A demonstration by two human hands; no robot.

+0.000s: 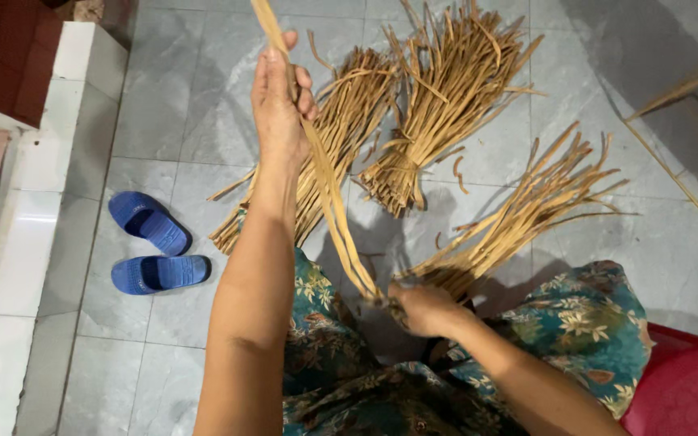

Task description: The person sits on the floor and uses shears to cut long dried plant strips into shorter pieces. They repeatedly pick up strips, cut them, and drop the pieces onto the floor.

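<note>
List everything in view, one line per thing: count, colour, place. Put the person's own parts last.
Bundles of dried strips: three, tan, lying on the floor ahead of the person, fanned outward.
Held strip: one long band, possibly more than one strand, tan, stretched between the two hands.
Loose strips: a few, tan, at the right edge of the floor.
Slippers: two, blue, on the floor to the left.
Floor tiles: grey, across the scene.
Raised ledge: one, white tiled, along the left.
Seat: one, red, bottom right corner.
Patterned garment: one, teal floral, over the lap.
Left hand: raised, gripping the strip's upper part.
Right hand: low near the lap, gripping the strip's lower end.
</note>
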